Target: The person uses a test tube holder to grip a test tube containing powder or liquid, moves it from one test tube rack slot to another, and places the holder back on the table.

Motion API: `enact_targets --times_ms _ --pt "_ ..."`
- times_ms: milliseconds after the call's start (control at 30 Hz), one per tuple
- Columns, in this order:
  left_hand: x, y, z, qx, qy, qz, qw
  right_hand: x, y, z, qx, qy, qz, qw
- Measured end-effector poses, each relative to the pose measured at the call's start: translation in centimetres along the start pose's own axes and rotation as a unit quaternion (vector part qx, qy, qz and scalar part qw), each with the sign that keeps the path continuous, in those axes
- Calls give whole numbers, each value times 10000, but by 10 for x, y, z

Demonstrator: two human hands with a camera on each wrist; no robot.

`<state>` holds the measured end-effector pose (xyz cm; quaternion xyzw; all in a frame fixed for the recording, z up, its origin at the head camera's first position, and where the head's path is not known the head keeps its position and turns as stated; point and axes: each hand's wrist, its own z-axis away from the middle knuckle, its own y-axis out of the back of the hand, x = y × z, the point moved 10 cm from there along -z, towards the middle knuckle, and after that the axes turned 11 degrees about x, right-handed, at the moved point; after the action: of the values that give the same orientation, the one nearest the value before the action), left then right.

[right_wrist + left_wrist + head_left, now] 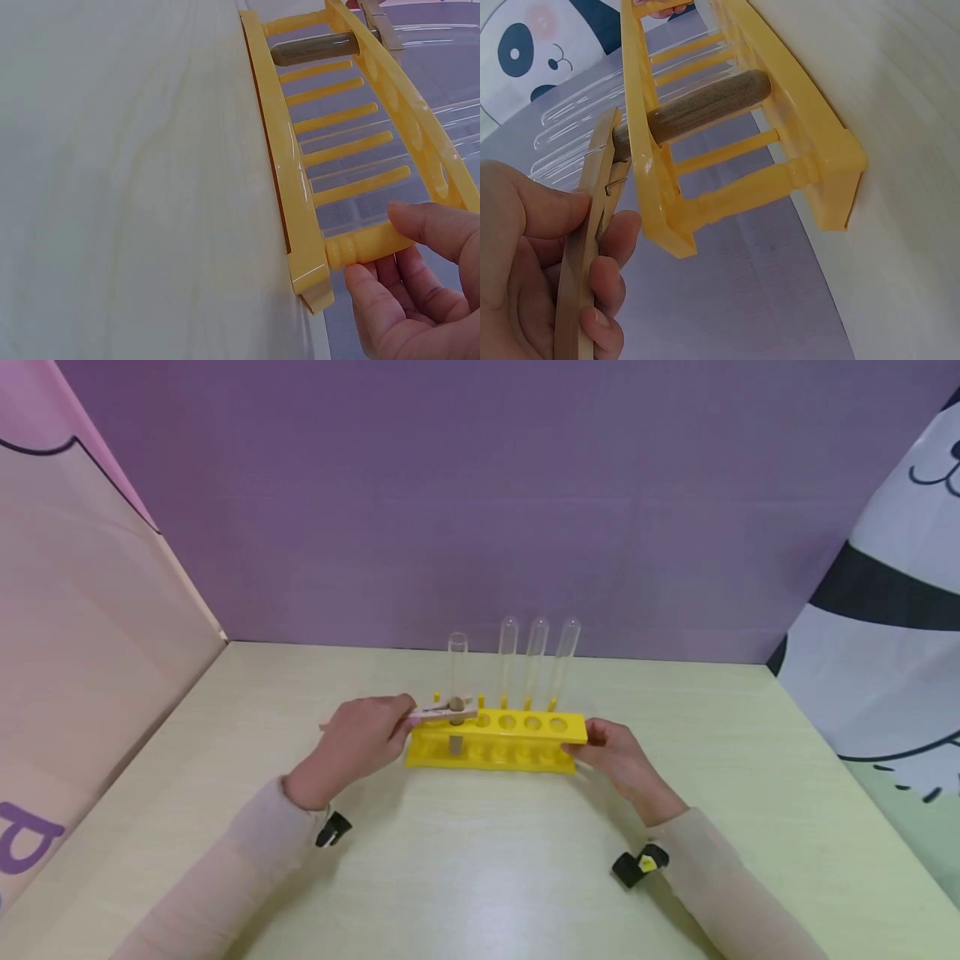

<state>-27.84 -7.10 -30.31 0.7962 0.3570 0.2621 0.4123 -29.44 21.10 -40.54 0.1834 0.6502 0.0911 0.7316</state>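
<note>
A yellow test tube rack (491, 767) stands on the table. My left hand (363, 735) holds a wooden test tube clamp (592, 180) by its handle, thumb on one side and fingers curled on the other. The clamp's jaws sit around a glass test tube (457, 664) just above the rack's top plate. This tube stands in the leftmost part of the rack, and grey-brown matter (712, 105) fills its lower part. With thumb and fingers, my right hand (420, 277) grips the round end post (367, 244) at the rack's right end.
Three clear test tubes (508, 656) stand upside down on pegs along the rack's back. Behind the pale wooden table (480, 868) hangs a purple backdrop (450, 510). Printed cloth panels (885, 652) rise at both sides.
</note>
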Motion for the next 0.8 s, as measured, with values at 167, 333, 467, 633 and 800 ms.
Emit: enact_targets --times_ms 167,333,467,633,800 --pt "1 0 1 48 -11 30 10000 1 -1 -1 -5 10 7 10000" --pt "0 -1 2 93 -7 75 9999 4 0 -2 25 -37 54 10000" --pt "-1 -3 3 77 17 46 10000 4 0 -2 25 -29 58 10000" --pt "-1 -4 3 62 12 -12 10000 3 1 -2 19 5 60 10000" --pt "-1 -4 5 34 10 -52 10000 4 0 -2 28 -20 85 10000"
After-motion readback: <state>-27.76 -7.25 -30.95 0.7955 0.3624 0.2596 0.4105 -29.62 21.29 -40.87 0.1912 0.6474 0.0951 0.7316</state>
